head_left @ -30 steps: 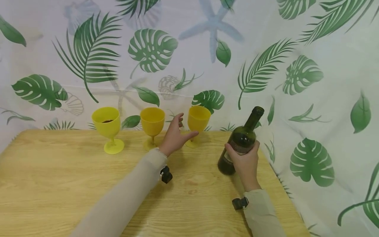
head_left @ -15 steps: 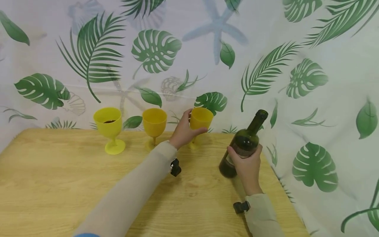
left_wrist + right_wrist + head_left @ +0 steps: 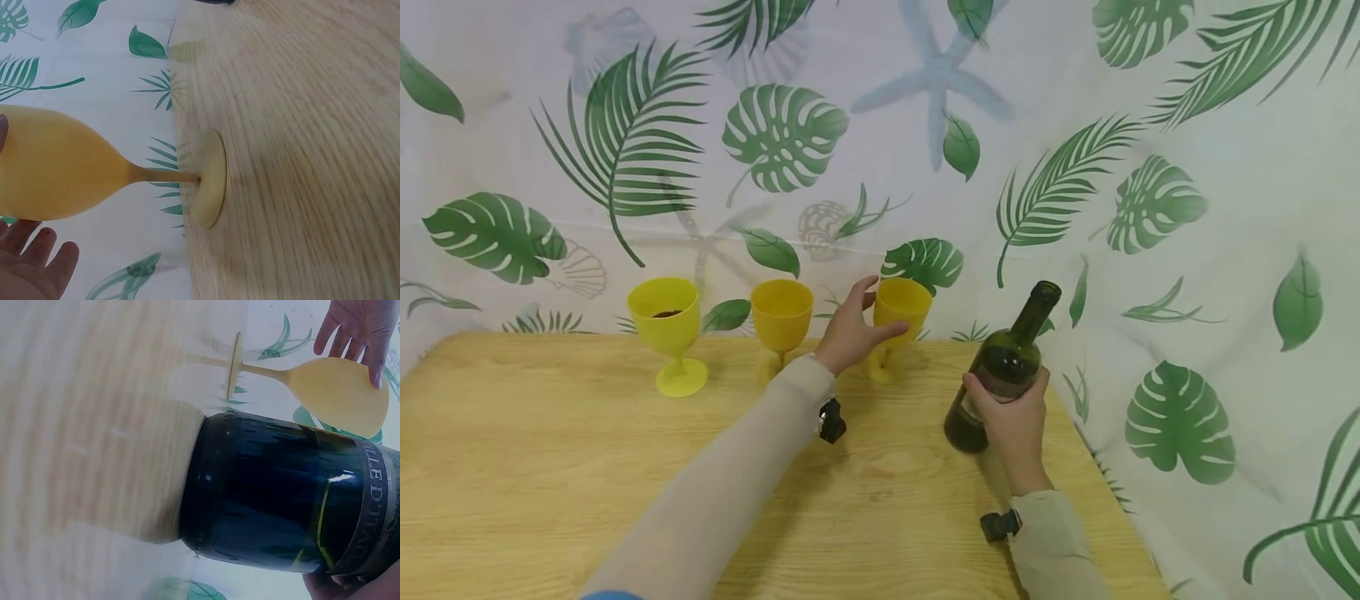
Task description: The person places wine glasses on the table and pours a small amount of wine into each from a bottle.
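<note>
Tabletop [image 3: 887, 517]: bottle [image 3: 1009, 360] within right fingers [image 3: 980, 394].

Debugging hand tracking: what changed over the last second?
Left hand moved rightward to the right goblet; its fingers are now beside it, not wrapped round. Nothing was let go. Unchanged: right hand gripping the tilted bottle; left goblet and middle goblet standing in place.

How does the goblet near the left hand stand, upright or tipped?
Upright: the goblet shows its rim on top in the head view, and its foot rests on the table.
</note>
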{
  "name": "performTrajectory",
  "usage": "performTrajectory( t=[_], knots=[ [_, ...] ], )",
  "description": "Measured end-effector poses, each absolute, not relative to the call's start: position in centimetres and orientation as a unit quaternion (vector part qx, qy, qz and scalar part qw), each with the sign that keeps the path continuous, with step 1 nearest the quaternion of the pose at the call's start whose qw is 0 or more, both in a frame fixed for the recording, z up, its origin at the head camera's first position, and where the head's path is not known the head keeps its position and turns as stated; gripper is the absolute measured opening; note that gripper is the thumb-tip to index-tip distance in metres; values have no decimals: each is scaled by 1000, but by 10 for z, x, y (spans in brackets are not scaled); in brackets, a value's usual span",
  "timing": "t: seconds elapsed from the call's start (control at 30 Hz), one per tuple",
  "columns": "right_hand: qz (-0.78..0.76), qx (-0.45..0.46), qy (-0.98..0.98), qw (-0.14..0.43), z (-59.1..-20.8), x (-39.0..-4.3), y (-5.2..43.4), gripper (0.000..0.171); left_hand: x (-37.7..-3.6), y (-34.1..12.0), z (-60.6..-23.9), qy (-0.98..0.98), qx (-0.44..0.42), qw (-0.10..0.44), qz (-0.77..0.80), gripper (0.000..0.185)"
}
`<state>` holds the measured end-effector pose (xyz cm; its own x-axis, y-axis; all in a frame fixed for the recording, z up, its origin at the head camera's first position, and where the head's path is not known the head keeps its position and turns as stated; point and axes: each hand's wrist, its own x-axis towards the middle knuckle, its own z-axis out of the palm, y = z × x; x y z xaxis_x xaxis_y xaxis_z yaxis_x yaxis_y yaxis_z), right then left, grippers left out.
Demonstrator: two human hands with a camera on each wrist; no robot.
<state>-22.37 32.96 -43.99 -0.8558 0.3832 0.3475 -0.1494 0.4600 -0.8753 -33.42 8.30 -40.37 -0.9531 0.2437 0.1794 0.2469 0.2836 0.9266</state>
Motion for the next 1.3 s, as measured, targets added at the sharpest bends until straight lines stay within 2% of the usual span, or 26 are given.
performTrajectory(
  t=[0.17, 0.53, 1.0, 1.3],
  knots=[
    [515, -68, -813, 265, -440, -224, 327, 90, -327, 75, -404, -794, -172, 5, -583, 84],
    [516, -67, -812, 265, -438, -224, 326, 89, -296, 50, -414, -767, -234, -4, -597, 77],
    [521, -63, -813, 252, -442, -225, 326, 83, -240, -39, -417, -767, -243, -30, -592, 76],
    [523, -65, -813, 247, -440, -225, 325, 87, -223, -83, -418, -786, -259, -27, -560, 74]
  ],
)
